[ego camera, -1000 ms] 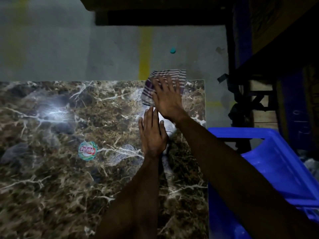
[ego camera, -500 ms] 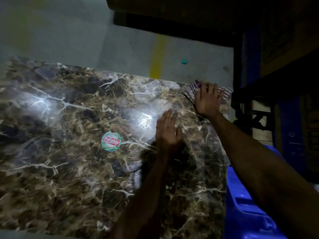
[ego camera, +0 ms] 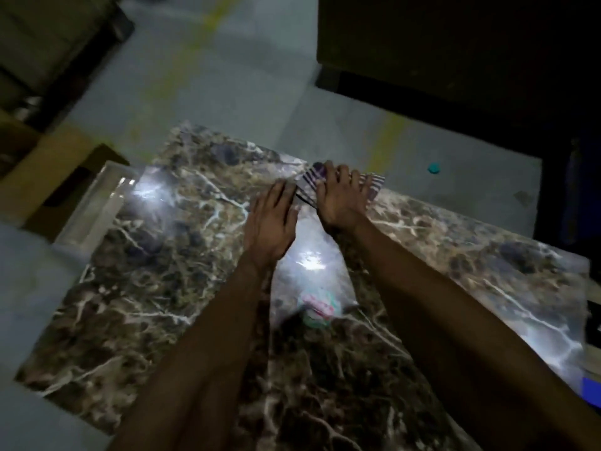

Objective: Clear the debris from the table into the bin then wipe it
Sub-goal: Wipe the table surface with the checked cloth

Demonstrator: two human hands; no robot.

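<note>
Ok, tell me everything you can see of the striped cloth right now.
The striped cloth is a thin fabric with purple and pale stripes, lying flat and a little rumpled at the far edge of the marble table. The right hand presses down on it with spread fingers and hides its middle. The left hand lies flat beside it; its fingertips reach the cloth's near corner, though blur hides whether they touch.

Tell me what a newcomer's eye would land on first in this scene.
First, the two bare forearms reaching up the middle of the dark marble table: the right hand presses a striped cloth flat at the far edge, and the left hand lies open just beside it. Next, the bright glare on the glossy stone between the wrists, with a round sticker just nearer the viewer.
</note>
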